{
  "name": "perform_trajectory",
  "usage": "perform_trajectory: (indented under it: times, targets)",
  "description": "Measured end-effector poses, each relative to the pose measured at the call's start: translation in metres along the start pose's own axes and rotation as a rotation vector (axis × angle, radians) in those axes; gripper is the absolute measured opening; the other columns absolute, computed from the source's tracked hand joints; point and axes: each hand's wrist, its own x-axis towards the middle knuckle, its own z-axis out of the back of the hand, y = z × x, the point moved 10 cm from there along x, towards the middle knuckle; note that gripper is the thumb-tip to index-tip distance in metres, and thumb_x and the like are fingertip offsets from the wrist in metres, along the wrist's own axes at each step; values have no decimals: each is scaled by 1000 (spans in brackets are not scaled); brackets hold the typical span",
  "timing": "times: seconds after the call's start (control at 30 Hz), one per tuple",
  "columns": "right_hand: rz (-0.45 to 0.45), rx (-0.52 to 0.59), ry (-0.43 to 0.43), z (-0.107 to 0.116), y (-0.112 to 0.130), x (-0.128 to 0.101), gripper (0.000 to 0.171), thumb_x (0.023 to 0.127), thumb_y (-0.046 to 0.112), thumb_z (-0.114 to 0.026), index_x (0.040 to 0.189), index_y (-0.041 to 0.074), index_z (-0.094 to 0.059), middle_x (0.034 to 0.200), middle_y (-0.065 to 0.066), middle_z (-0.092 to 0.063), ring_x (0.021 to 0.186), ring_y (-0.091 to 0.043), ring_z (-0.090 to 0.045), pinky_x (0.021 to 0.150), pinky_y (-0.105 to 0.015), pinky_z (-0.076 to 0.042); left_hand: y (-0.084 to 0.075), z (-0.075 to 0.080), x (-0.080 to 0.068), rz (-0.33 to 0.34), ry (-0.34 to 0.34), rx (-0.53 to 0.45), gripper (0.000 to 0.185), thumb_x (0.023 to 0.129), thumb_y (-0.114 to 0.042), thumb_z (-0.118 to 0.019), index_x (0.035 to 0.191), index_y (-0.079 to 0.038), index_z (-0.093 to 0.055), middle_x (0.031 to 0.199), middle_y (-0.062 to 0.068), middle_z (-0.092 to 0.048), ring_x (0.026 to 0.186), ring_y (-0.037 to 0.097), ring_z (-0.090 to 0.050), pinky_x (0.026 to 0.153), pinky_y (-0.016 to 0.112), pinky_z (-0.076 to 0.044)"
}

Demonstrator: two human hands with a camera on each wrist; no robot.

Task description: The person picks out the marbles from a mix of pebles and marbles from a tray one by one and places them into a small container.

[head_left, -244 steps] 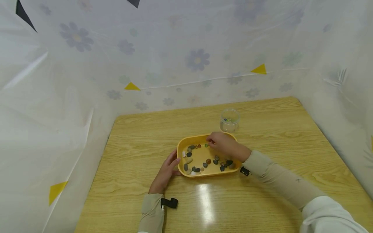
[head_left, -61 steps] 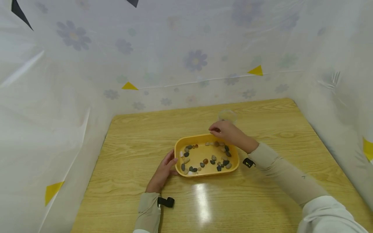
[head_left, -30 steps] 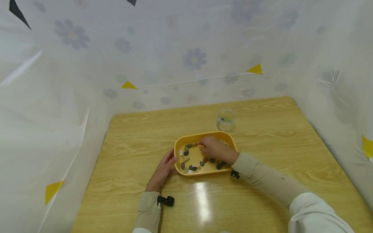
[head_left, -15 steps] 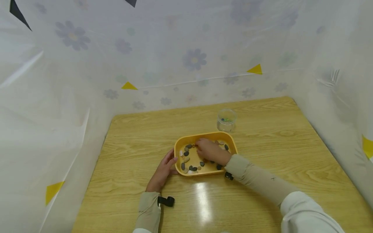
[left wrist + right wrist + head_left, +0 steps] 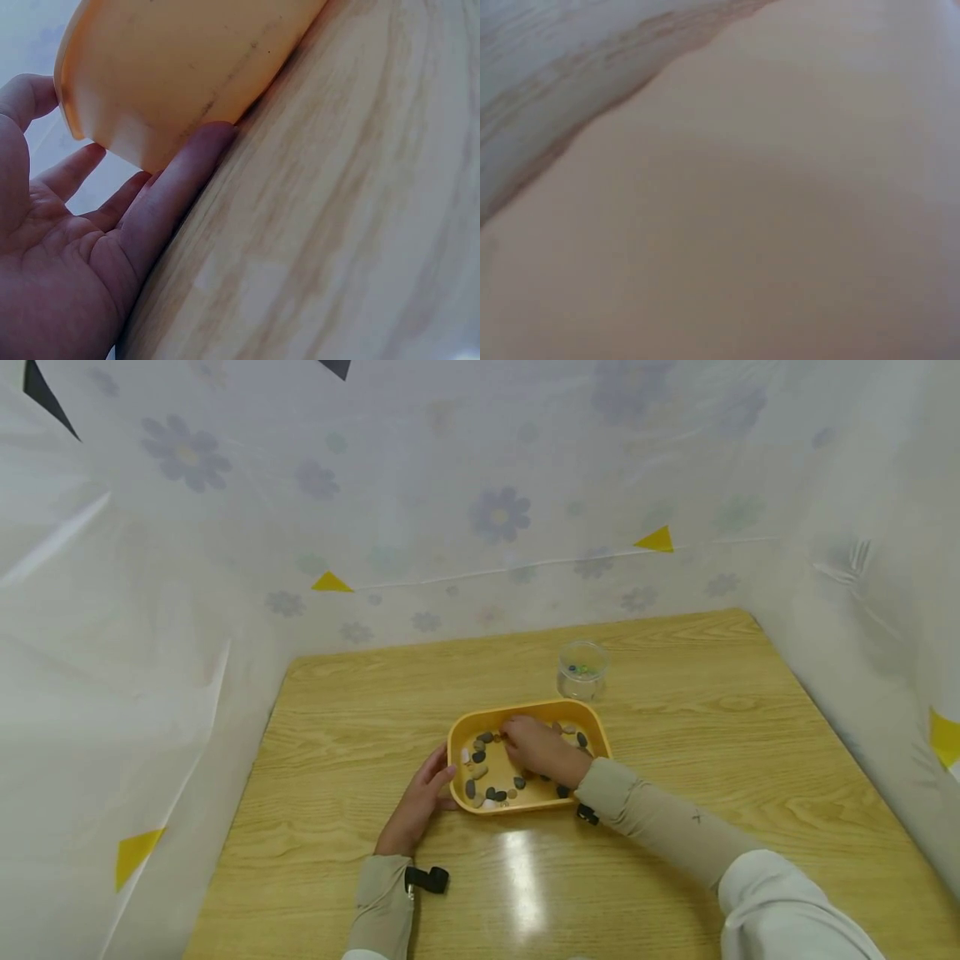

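Right hand [image 5: 542, 750] is down in the tray [image 5: 459, 739] at its 12 o'clock, fingers among the stones [image 5: 491, 793]; grip unclear. Left hand [image 5: 420, 802] lies flat against the tray's 9 o'clock wall. Jar [image 5: 582, 669] at 1 o'clock holds a few beads; many stones left.

A makeshift recording booth: floral plastic sheeting [image 5: 300, 527] walls in a wooden table [image 5: 675, 710].

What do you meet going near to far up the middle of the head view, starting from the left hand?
left hand → yellow tray of pebbles, with the right hand inside it → clear cup → flowered backdrop
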Motion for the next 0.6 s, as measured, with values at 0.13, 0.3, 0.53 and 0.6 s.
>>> perform_trajectory:
  times: [0.13, 0.3, 0.53, 0.6]
  targets:
    - [72, 9, -44, 2, 5, 1, 19, 92, 12, -57, 107, 6, -66, 101, -6, -62, 91, -17, -57, 79, -31, -49, -2, 0, 0, -3, -4, 5, 55, 98, -24, -49, 148, -19, -26, 148, 9, -30, 121, 33, -43, 76, 48, -53]
    - [99, 23, -64, 2, 7, 1, 14, 90, 11, -59, 100, 7, -68, 94, -3, -63, 83, -14, -57, 72, -28, -49, -4, 0, -1, -4, -4, 10, 55, 98, -23, -48, 148, -18, -25, 148, 10, -29, 122, 33, -42, 74, 44, -54]
    - [121, 11, -76, 3, 10, -2, 10, 89, 10, -61, 95, 7, -68, 89, -2, -63, 79, -14, -57, 70, -28, -49, 5, 2, 4, -15, 8, -6, 55, 98, -22, -48, 148, -20, -25, 148, 10, -28, 120, 35, -44, 69, 40, -55]
    - [127, 13, -81, 4, 11, -3, 10, 89, 10, -61, 94, 7, -69, 89, -3, -63, 79, -14, -58, 70, -28, -50, 11, 4, 8, -17, 0, -11, 55, 98, -24, -49, 148, -22, -26, 148, 10, -29, 120, 35, -44, 68, 39, -55]
